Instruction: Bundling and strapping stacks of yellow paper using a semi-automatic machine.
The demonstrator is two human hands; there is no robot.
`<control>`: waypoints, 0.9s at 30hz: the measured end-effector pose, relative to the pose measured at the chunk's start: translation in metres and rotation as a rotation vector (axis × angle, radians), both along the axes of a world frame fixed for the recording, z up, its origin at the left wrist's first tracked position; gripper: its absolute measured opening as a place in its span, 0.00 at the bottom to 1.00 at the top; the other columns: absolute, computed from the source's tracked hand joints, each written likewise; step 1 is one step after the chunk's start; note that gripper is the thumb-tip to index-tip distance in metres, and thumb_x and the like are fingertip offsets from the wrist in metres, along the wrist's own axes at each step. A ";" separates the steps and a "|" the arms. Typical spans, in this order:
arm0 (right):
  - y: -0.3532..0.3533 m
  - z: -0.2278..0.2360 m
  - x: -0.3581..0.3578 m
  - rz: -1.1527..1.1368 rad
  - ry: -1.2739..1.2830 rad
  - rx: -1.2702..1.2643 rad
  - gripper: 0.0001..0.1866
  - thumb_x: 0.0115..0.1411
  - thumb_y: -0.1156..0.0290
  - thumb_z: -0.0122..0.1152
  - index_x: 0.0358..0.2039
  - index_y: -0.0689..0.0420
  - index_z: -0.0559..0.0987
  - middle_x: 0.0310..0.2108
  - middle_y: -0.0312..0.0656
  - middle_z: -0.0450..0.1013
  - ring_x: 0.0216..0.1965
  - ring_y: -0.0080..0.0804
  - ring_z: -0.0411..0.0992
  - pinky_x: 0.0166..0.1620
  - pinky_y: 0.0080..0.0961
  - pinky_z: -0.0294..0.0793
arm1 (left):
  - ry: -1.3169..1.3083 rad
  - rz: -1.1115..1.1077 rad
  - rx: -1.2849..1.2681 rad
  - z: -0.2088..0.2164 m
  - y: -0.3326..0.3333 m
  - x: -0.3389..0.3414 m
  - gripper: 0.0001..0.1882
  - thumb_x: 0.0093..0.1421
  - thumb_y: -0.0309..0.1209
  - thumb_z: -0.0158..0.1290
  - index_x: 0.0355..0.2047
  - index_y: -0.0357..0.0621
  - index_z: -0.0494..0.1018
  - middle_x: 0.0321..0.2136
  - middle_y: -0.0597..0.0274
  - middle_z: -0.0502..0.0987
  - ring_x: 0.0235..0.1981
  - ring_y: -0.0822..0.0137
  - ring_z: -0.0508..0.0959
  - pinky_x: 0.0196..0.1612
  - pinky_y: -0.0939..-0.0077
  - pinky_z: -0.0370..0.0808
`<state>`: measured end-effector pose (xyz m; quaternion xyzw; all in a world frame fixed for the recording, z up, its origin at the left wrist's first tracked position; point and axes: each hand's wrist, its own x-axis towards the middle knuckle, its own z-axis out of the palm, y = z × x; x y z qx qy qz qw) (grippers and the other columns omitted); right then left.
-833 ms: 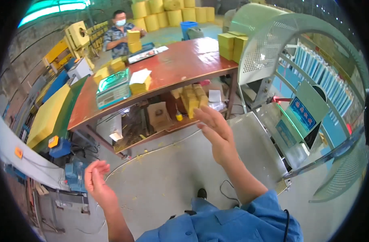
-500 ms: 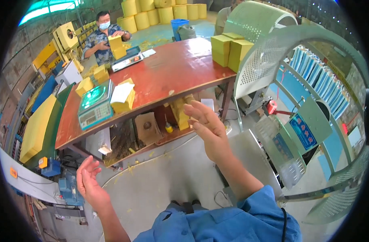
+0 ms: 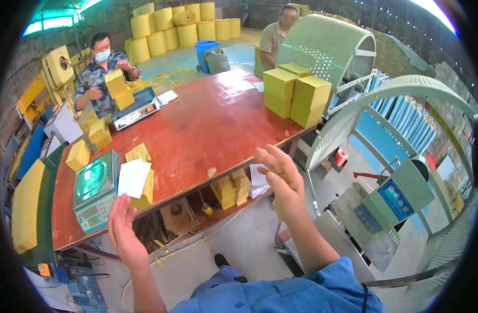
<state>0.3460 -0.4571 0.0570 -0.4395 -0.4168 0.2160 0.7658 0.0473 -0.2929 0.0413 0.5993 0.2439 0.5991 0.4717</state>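
Yellow block [image 3: 143,183] beside left hand [image 3: 123,229]

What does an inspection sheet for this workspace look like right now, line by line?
Surface: long red table, worn, with scattered scraps.
Job's things: digital scale at the near left corner; a stack of yellow paper with a white sheet on top beside it.
Clutter: two tall yellow blocks at the far right; small yellow bundles on the shelf under the table.
Hands: left hand open and empty, just below the white sheet; right hand open and empty, raised at the table edge.
Cables: white cord on the floor.
Surroundings: a masked person holding yellow blocks at a second scale; yellow rolls behind; green perforated guard.
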 end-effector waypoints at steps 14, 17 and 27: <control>0.147 -0.019 0.087 -0.157 0.045 0.045 0.34 0.68 0.56 0.48 0.66 0.64 0.56 0.65 0.51 0.59 0.66 0.43 0.57 0.64 0.39 0.56 | 0.053 -0.152 0.001 -0.001 0.174 0.100 0.45 0.65 0.63 0.34 0.70 0.44 0.44 0.70 0.50 0.49 0.71 0.56 0.48 0.68 0.57 0.46; 0.184 -0.024 0.109 -0.134 0.055 0.018 0.35 0.68 0.54 0.45 0.67 0.64 0.55 0.65 0.54 0.58 0.66 0.44 0.57 0.64 0.38 0.56 | 0.040 -0.133 -0.040 -0.006 0.199 0.108 0.43 0.66 0.62 0.31 0.70 0.42 0.45 0.69 0.48 0.52 0.70 0.54 0.50 0.68 0.55 0.47; 0.330 -0.046 0.102 0.284 0.037 -0.182 0.31 0.66 0.58 0.47 0.63 0.65 0.63 0.59 0.55 0.65 0.61 0.44 0.64 0.63 0.38 0.59 | 0.601 0.248 -0.124 -0.023 0.218 0.045 0.24 0.63 0.36 0.53 0.56 0.35 0.69 0.62 0.51 0.64 0.62 0.55 0.66 0.62 0.59 0.65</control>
